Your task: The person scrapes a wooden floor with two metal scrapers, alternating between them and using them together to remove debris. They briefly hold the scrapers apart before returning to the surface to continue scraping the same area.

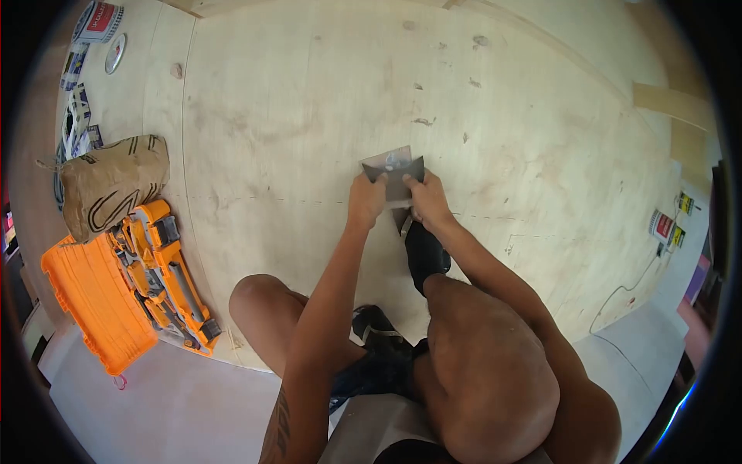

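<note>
Head view looked down on a person crouching over a plywood sheet laid on the floor, knees bent and a dark shoe planted on the wood. Both arms reached forward from the near edge toward the middle of the sheet. The left hand pinched the left side of a grey metal plate, its grip pressed together on the edge. The right hand held the plate's right side the same way, fingers closed over it. The plate sat between the two hands, on or just above a dashed pencil line running across the wood; whether it touched the sheet could not be told. Off the sheet's left edge lay an open orange tool case with a yellow power tool beside it, then a brown paper sack farther on. Near the far left corner sat a tin can.
</note>
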